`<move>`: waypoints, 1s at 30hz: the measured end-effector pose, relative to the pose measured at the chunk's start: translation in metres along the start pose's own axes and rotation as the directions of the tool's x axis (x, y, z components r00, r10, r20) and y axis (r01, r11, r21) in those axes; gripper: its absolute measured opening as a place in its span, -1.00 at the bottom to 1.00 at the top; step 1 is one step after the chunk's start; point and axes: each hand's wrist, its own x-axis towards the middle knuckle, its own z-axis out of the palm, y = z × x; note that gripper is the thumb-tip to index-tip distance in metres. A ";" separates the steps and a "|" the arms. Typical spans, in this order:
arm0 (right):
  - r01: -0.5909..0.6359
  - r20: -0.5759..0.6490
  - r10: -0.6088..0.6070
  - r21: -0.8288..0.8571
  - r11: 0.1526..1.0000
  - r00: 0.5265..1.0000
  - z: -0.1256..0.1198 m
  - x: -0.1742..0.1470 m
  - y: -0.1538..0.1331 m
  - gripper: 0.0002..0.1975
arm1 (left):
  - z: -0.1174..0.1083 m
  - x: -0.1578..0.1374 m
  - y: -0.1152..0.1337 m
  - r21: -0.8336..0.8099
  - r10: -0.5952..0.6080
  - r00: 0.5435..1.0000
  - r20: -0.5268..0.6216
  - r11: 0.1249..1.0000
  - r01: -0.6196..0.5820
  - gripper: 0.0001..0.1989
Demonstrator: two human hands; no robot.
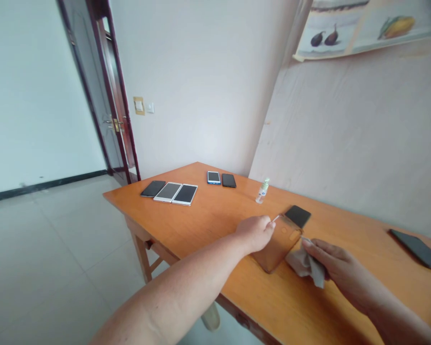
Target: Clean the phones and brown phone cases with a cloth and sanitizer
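A clear, brownish phone case (276, 247) is held tilted just above the wooden table (208, 218). My left hand (255, 233) is closed on its left edge, with the thumb on top. On the other side, my right hand (326, 258) pinches a crumpled grey cloth (307, 266) against the case's right edge. The case has a camera cutout and a round hole near its far end. Just beyond it a dark phone (298, 216) lies flat. The fingertips under the case and cloth are hidden.
A small spray bottle (262, 190) stands behind the case. At the far left lie a black phone (153, 188) and two white phones (168, 191). A blue-edged phone (213, 178) and another dark phone (229, 180) lie near the far corner. A black phone (418, 250) rests at right, by the wall.
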 end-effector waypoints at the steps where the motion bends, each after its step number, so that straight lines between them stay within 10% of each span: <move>1: -0.032 0.070 0.030 0.030 0.999 0.997 0.000 0.001 0.001 -0.45 | 0.000 0.000 -0.001 -0.002 -0.007 1.000 -0.002 1.000 0.007 -0.57; 14: -0.072 -0.267 -0.119 -0.611 0.789 0.956 -0.020 0.031 0.045 -0.50 | 0.005 0.003 -0.013 -0.040 0.000 0.999 -0.054 0.999 -0.002 -0.75; 22: 0.062 -0.062 -0.116 -0.557 0.828 0.991 -0.008 0.027 0.041 -0.71 | -0.016 0.007 -0.015 -0.036 0.043 0.998 -0.054 0.998 -0.045 -0.86; 30: -0.003 -0.209 -0.078 -0.363 0.932 0.975 -0.009 0.033 0.039 -0.95 | -0.036 -0.061 0.002 0.035 0.132 0.990 0.045 0.990 -0.134 -0.49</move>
